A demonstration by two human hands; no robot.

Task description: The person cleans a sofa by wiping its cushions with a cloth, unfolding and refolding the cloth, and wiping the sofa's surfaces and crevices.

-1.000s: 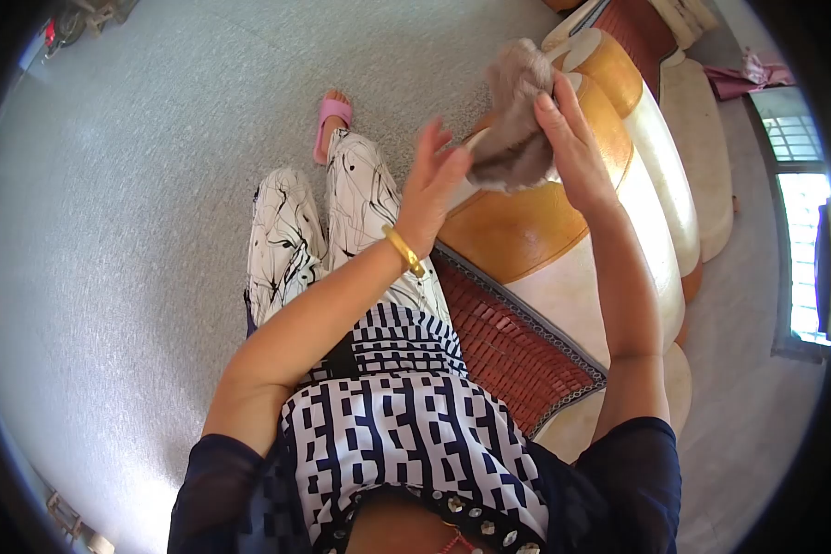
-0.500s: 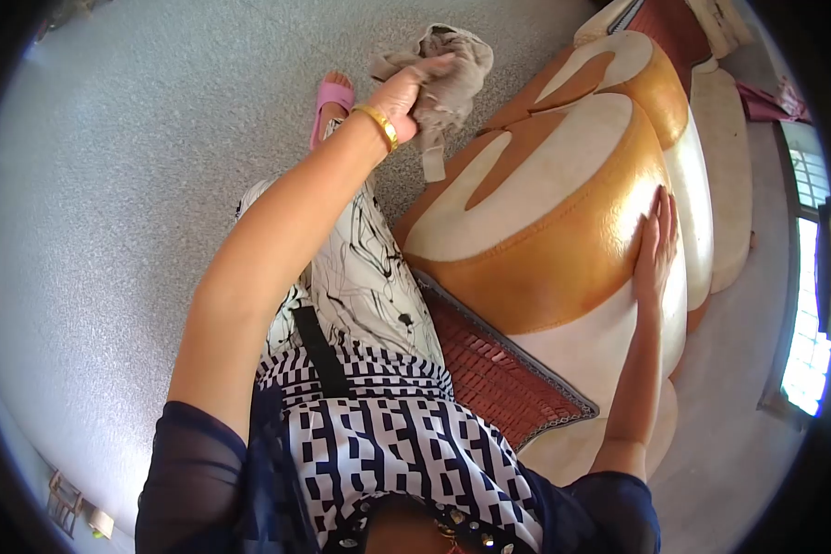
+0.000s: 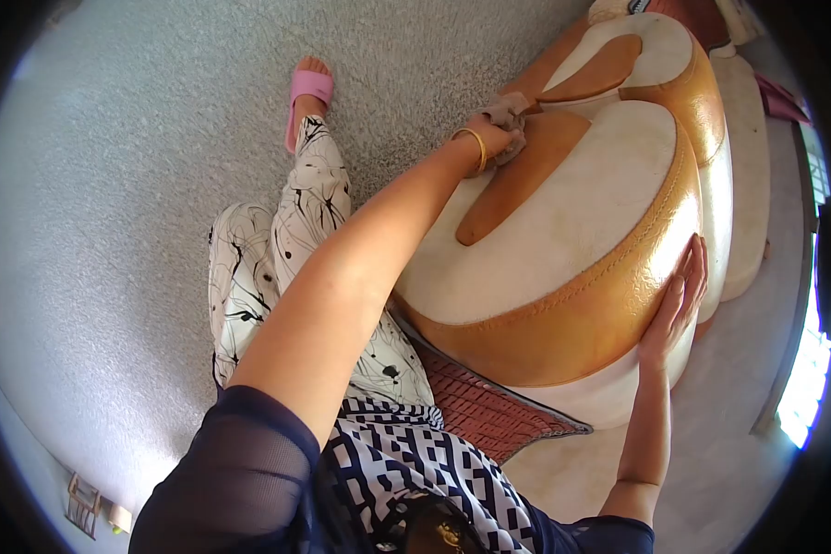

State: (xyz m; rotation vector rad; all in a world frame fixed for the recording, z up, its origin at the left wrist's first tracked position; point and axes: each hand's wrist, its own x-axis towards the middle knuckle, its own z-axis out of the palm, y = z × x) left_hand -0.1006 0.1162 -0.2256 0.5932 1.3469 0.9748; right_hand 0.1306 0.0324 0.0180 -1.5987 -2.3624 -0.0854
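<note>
Left hand [image 3: 491, 138]: gripped cloth [image 3: 507, 113], newly lowered to sofa arm's [image 3: 582, 222] floor-side edge, apparently touching; right hand [image 3: 678, 300]: lay flat, fingers together, opposite edge.

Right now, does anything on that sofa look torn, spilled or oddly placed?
Nothing stands out: the sofa shows no clear tear or spill, and the crumpled cloth is simply bunched in the left hand.

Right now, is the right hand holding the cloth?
No, the cloth is bunched in the left hand, while the right hand rests against the sofa.
</note>
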